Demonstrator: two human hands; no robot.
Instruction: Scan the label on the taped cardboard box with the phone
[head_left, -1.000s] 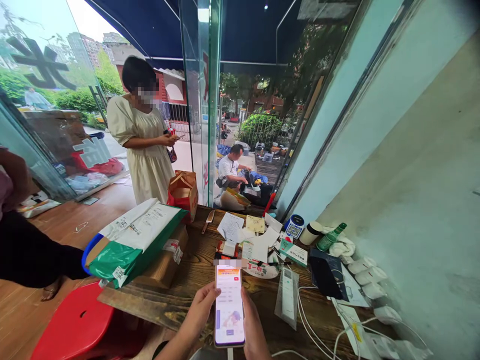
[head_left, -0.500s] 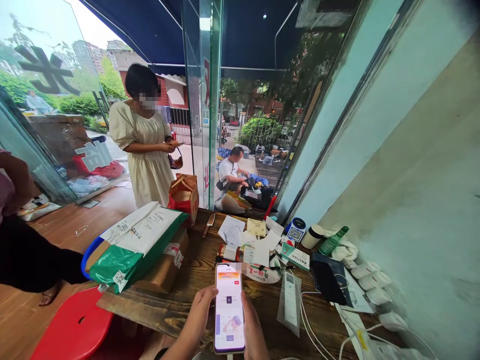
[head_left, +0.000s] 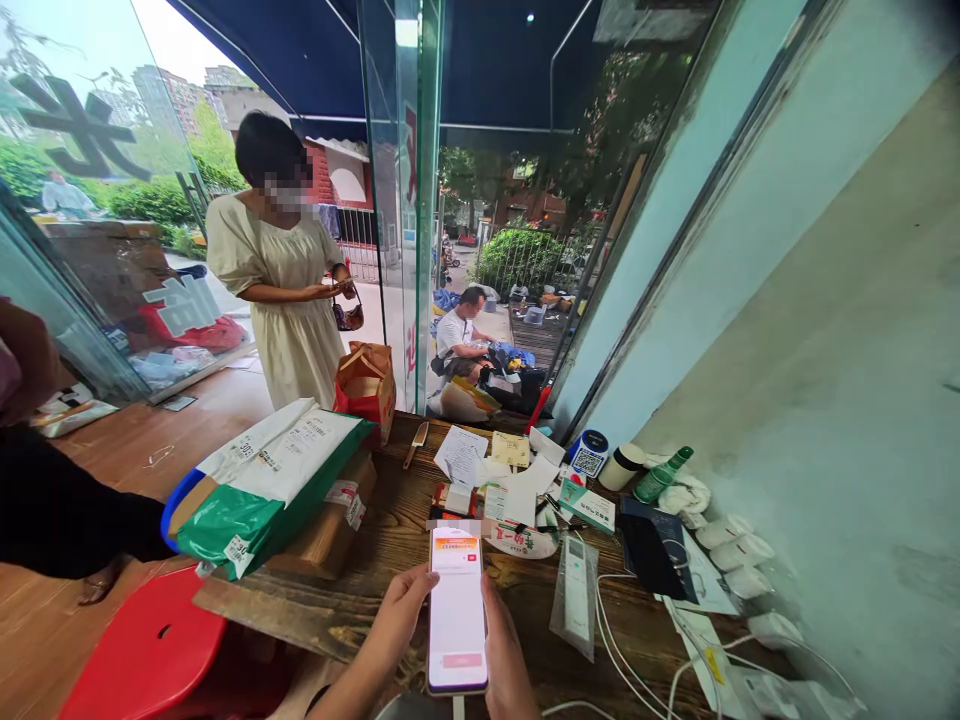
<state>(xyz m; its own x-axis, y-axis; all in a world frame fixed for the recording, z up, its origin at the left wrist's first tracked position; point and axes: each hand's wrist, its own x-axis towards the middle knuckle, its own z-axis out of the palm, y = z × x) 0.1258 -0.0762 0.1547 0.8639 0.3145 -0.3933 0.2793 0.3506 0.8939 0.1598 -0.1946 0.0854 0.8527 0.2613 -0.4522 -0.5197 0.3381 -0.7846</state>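
A lit smartphone (head_left: 457, 615) is held upright over the front edge of the wooden table (head_left: 300, 620). My left hand (head_left: 397, 615) grips its left edge, the thumb at the side of the screen. Along its right edge lies my right hand (head_left: 504, 645), its fingers partly hidden behind the phone. The screen is mostly white, with an orange banner near the top and a pink button low down. A white cable runs from the phone's bottom end.
Parcels (head_left: 285, 460) and a red bag (head_left: 365, 385) stand left; a knife (head_left: 417, 440), papers (head_left: 461, 453), a bagged remote (head_left: 576, 590) and a green bottle (head_left: 664, 475) lie beyond and right. A red stool (head_left: 142, 640) is lower left. People are near the door and outside.
The phone screen has switched from a page with a picture to a mostly white page with a pink button. The view has shifted slightly. Both hands keep their hold.
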